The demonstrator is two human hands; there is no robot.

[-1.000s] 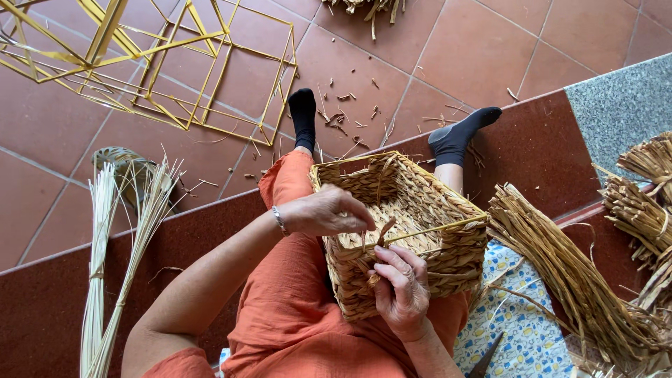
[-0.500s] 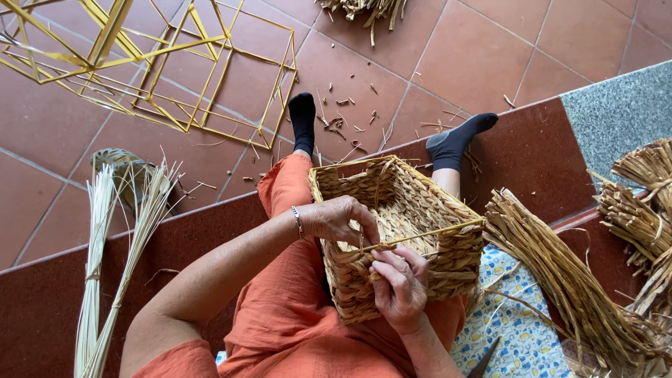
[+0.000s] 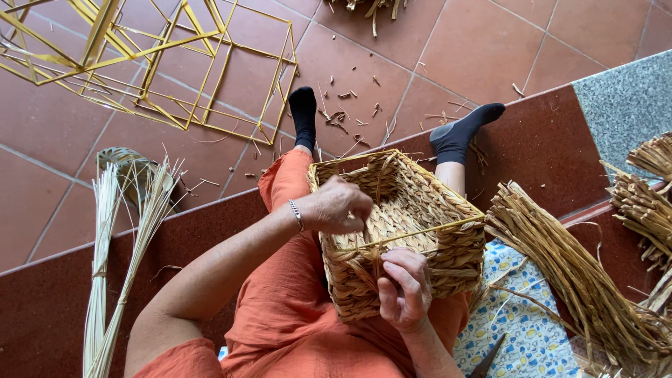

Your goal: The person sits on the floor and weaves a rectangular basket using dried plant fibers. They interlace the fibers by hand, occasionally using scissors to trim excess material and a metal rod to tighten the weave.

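Observation:
A square woven straw basket (image 3: 420, 210) rests on my lap, over orange trousers. My left hand (image 3: 339, 206) is curled over the basket's near-left rim, fingers pinched on the weave there. My right hand (image 3: 406, 287) presses against the basket's near wall and grips a straw strand at the rim. A thin yellow frame rod (image 3: 420, 231) runs along the near top edge between the two hands.
A bundle of loose straw (image 3: 574, 273) lies to the right, more straw bundles (image 3: 647, 203) beyond it. Pale reeds (image 3: 112, 259) lie on the left. Yellow wire frames (image 3: 161, 63) stand on the tiled floor ahead. A patterned cloth (image 3: 518, 329) and dark scissors tip (image 3: 490, 353) lie by my right side.
My left hand has slid from the middle of the rim toward the near-left corner and closed tighter. The right hand has shifted slightly lower on the near wall.

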